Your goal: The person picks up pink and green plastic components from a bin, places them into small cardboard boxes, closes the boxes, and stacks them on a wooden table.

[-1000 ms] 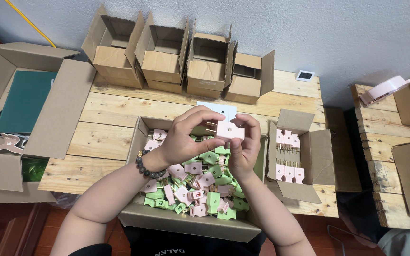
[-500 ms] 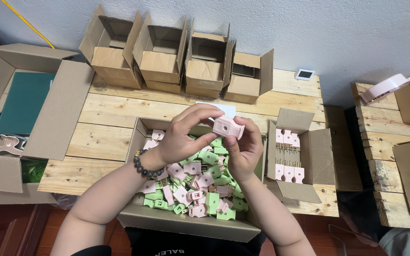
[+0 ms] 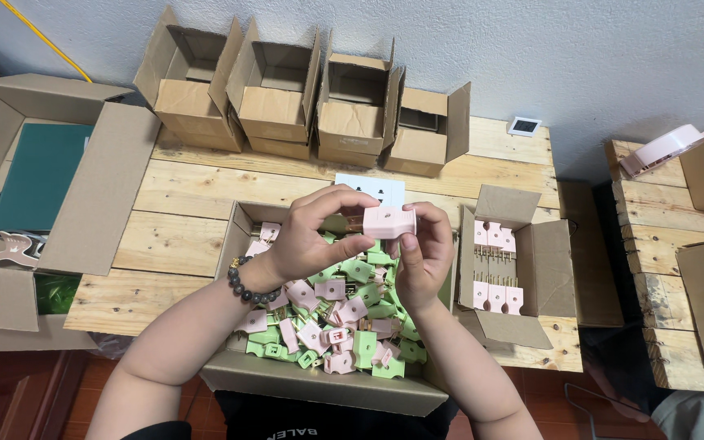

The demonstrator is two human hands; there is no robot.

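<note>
Both my hands are raised over an open cardboard box (image 3: pixel 319 381) heaped with loose pink and green plastic plugs (image 3: pixel 337 314). A pink plug (image 3: pixel 389 220) with brass prongs is pinched between them. My left hand (image 3: pixel 313 236), a dark bead bracelet on its wrist, grips the prong end from the left. My right hand (image 3: pixel 424 254) holds the plug's body from the right and underneath. Behind my hands a white socket plate (image 3: pixel 370 189) lies flat on the planks.
A smaller box (image 3: pixel 549 269) to the right holds rows of pink plugs standing in line. Several open cardboard boxes (image 3: pixel 275 98) stand along the wall. A large box (image 3: pixel 83 195) with a dark green sheet sits at left. A pink tape dispenser (image 3: pixel 663 147) lies on the right pallet.
The pink plug has been turned between my fingers and now lies sideways with its prongs toward my left hand. Both hands stay above the box.
</note>
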